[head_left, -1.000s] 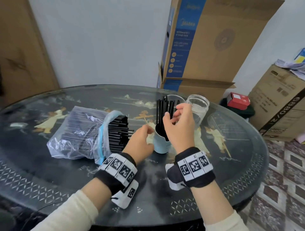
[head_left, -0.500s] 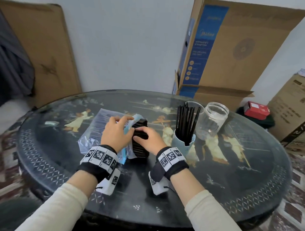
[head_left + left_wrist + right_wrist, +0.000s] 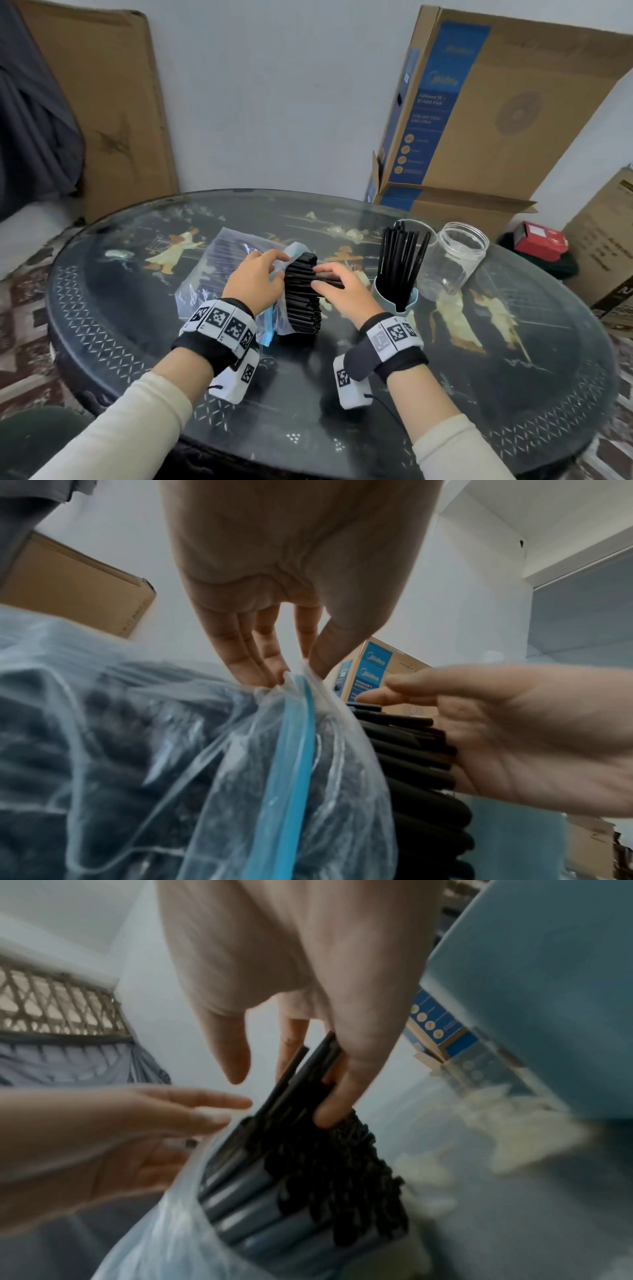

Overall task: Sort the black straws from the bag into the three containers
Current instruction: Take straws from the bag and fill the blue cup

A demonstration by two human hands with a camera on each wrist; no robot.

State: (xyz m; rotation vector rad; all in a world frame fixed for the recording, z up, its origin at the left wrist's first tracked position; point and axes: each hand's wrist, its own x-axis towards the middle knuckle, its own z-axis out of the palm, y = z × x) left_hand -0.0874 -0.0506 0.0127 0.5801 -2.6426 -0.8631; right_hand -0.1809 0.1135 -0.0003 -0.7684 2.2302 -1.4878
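**A:** Where's the stock?

**B:** In the clear plastic zip bag with the blue seal [image 3: 219, 274], lying just left of the pale blue cup [image 3: 397, 301] already packed with upright straws. My left hand [image 3: 255, 281] pinches the bag's mouth. The black straw bundle [image 3: 303, 294] sticks out towards the cup.

**A:** And the right?

**B:** My right hand [image 3: 340, 287] sits between bundle and cup, nearer both, fingers curled on a few straw ends. Their long axis points at the cup, so I judge a straight pull rightward.

Glossy, crinkled clear plastic bag [image 3: 219, 270]; matt black, seemingly plastic straws [image 3: 303, 298]; glossy table [image 3: 445, 394].
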